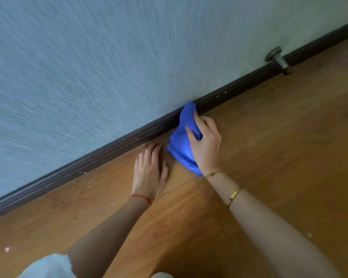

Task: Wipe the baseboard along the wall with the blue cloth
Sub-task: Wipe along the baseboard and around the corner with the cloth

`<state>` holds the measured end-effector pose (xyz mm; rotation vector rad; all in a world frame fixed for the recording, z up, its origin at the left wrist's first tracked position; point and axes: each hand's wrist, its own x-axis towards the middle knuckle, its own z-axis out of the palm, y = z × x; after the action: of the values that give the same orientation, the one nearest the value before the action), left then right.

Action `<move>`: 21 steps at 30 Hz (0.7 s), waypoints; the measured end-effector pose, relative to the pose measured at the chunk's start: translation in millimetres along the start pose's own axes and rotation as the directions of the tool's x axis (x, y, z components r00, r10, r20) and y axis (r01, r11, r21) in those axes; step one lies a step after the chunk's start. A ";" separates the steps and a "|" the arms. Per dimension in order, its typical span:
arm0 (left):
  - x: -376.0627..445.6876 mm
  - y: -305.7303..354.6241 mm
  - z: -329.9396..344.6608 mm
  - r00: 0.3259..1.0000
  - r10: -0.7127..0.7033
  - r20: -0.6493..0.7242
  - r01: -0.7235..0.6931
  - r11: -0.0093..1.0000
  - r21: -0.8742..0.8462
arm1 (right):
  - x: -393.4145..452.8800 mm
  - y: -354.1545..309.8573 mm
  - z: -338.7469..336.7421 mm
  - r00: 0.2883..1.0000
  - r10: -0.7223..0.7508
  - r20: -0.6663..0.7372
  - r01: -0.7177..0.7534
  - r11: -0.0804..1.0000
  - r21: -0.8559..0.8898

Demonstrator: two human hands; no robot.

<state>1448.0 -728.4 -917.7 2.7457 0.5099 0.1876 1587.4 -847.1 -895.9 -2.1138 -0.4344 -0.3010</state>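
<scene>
The right hand (206, 141) grips a bunched, bright blue cloth (181, 137), thumb and fingers curled into its folds, and the cloth's upper tip presses against the dark brown wooden baseboard (100, 151) that runs diagonally along the foot of the pale blue textured wall (109, 67). The rest of the cloth trails down onto the orange-brown wood-plank floor (269, 157). The left hand (150, 169) lies flat on the floor just beside the cloth — fingers straight, palm down, holding nothing. Small pale crumbs (76, 180) dot the floor near the baseboard. Further right, a grey metal doorstop (277, 59) — probably fixed to the baseboard — juts out.
</scene>
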 end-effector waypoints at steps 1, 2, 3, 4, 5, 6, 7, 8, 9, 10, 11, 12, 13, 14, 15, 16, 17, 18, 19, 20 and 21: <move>5.3 3.1 2.4 1.000 0.011 0.008 -0.011 1.000 -0.004 | 8.2 9.6 -7.5 0.998 0.045 -0.040 -0.045 0.999 -0.002; 10.8 6.7 4.9 0.999 0.028 0.021 -0.028 1.000 -0.010 | 15.7 18.4 -13.4 0.995 0.078 -0.063 -0.078 0.997 -0.005; 16.1 10.7 7.1 0.998 0.048 0.034 -0.047 0.999 -0.013 | 22.2 24.1 -17.5 0.993 0.099 -0.071 -0.100 0.995 -0.010; 21.0 14.4 9.2 0.997 0.068 0.045 -0.067 0.998 -0.015 | 26.4 26.7 -18.2 0.992 0.109 -0.070 -0.110 0.994 -0.015; 25.5 17.6 11.3 0.995 0.084 0.053 -0.084 0.996 -0.016 | 28.2 26.5 -16.0 0.991 0.110 -0.069 -0.112 0.994 -0.021; 29.0 19.7 13.5 0.994 0.096 0.058 -0.095 0.995 -0.017 | 27.3 23.9 -11.4 0.991 0.107 -0.077 -0.109 0.994 -0.024; 31.3 20.2 16.1 0.993 0.102 0.062 -0.101 0.995 -0.021 | 23.5 19.0 -5.4 0.990 0.108 -0.088 -0.110 0.994 -0.019; 32.7 19.5 18.3 0.992 0.104 0.066 -0.102 0.994 -0.029 | 17.5 12.5 1.0 0.989 0.114 -0.094 -0.115 0.993 -0.004; 33.2 17.9 20.2 0.992 0.101 0.071 -0.098 0.994 -0.043 | 10.3 5.6 6.7 0.989 0.120 -0.089 -0.118 0.993 0.019; 33.4 16.4 21.8 0.993 0.096 0.074 -0.091 0.994 -0.058 | 4.1 0.2 10.8 0.989 0.122 -0.079 -0.119 0.992 0.043; 33.5 15.5 22.8 0.993 0.093 0.076 -0.088 0.994 -0.068 | 0.1 -2.6 13.3 0.989 0.126 -0.076 -0.122 0.991 0.060; 33.5 15.4 23.2 0.993 0.096 0.075 -0.090 0.993 -0.072 | -0.5 -2.4 14.3 0.986 0.141 -0.085 -0.135 0.988 0.070; 33.5 16.0 23.0 0.993 0.100 0.070 -0.095 0.993 -0.070 | 2.7 -0.1 14.1 0.979 0.174 -0.107 -0.165 0.983 0.080; 33.6 17.0 22.7 0.992 0.106 0.062 -0.102 0.993 -0.067 | 8.6 2.9 13.4 0.966 0.217 -0.138 -0.206 0.974 0.092; 33.6 18.1 21.9 0.992 0.111 0.055 -0.107 0.992 -0.065 | 16.7 6.7 12.2 0.949 0.262 -0.175 -0.247 0.963 0.106; 33.5 19.1 21.1 0.992 0.113 0.051 -0.109 0.992 -0.065 | 26.2 11.4 10.2 0.930 0.303 -0.210 -0.283 0.951 0.123; 33.2 19.4 20.9 0.992 0.113 0.051 -0.109 0.992 -0.066 | 35.6 16.6 7.7 0.911 0.337 -0.238 -0.311 0.940 0.142; 33.0 19.5 20.8 0.992 0.111 0.053 -0.108 0.992 -0.069 | 43.8 21.4 5.3 0.894 0.363 -0.261 -0.332 0.930 0.156; 33.0 19.2 21.1 0.992 0.110 0.056 -0.106 0.992 -0.070 | 48.9 24.5 3.5 0.884 0.377 -0.277 -0.344 0.925 0.162; 33.1 18.7 21.4 0.992 0.109 0.058 -0.105 0.992 -0.068 | 50.4 25.2 2.7 0.882 0.377 -0.283 -0.345 0.925 0.158; 33.1 18.3 21.8 0.993 0.106 0.061 -0.102 0.993 -0.063 | 47.9 23.3 3.3 0.891 0.360 -0.277 -0.332 0.932 0.144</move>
<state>1488.7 -738.9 -929.4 2.7113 0.3389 0.1373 1640.7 -847.1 -897.3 -1.9670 0.1095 -0.3764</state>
